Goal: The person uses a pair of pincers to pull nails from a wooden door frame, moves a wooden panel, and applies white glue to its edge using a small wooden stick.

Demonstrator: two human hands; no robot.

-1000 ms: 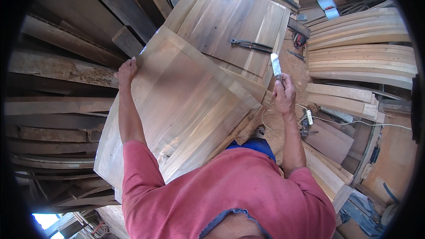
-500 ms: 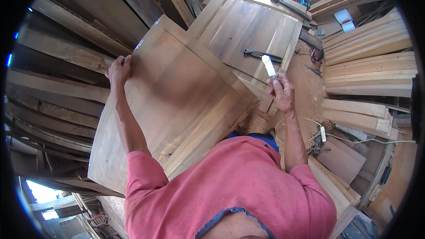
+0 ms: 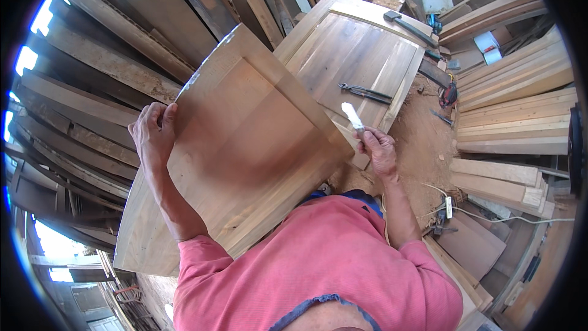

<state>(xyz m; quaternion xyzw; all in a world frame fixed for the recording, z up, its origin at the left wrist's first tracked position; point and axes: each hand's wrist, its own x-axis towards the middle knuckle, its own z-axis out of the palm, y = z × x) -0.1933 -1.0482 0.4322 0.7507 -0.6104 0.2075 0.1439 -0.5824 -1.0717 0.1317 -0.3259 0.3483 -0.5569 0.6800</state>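
Left grip (image 3: 154, 133) holds the wooden panel (image 3: 239, 122), which I judge stiff, heavy, best edge-held; right grip (image 3: 378, 151) pinches a white-coated tool (image 3: 351, 116).

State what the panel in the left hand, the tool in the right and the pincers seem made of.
Panel: wood by its grain, smooth, apparently unvarnished.
Tool: its blade looks coated white, so the material beneath stays unclear.
Pincers: probably steel, judging by the dark, metallic-looking surface.
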